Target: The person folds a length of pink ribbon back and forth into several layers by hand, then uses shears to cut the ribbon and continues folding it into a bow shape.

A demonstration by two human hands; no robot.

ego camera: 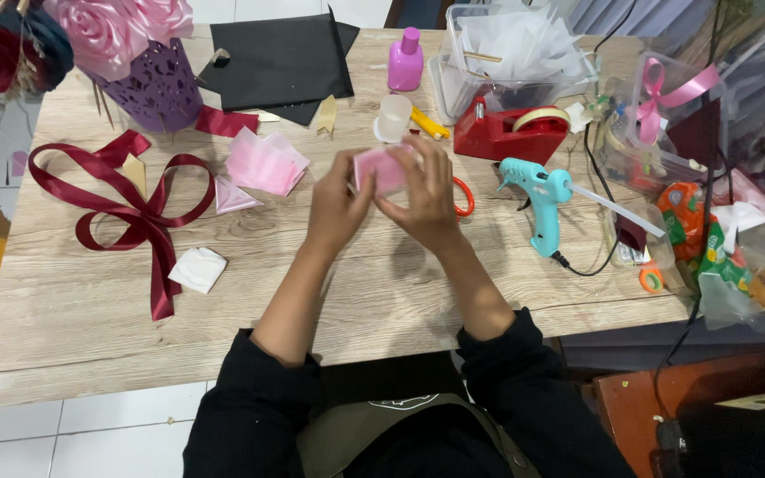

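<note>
Right now I'm holding a small pink ribbon piece (381,170) up over the middle of the wooden table (73,310), both hands meeting on it. My left hand (336,208) is pinching its left edge between thumb and fingers, and my right hand (425,196) is pressing its fingers together along the right side, covering a good part of it. It's looking thin, soft and glossy, so I'm judging it light, limp and a bit slippery; gripping the edges and corners seems safer than the slick flat face, which would crease or slide. Just beyond my fingers a little clear cup (393,117) is standing, with a pink bottle (405,60) behind it. A stack of pale pink squares (264,163) is lying to the left, near the dark red ribbon bow (126,212). To my right the turquoise glue gun (537,199) is resting beside the red tape dispenser (508,131).
</note>
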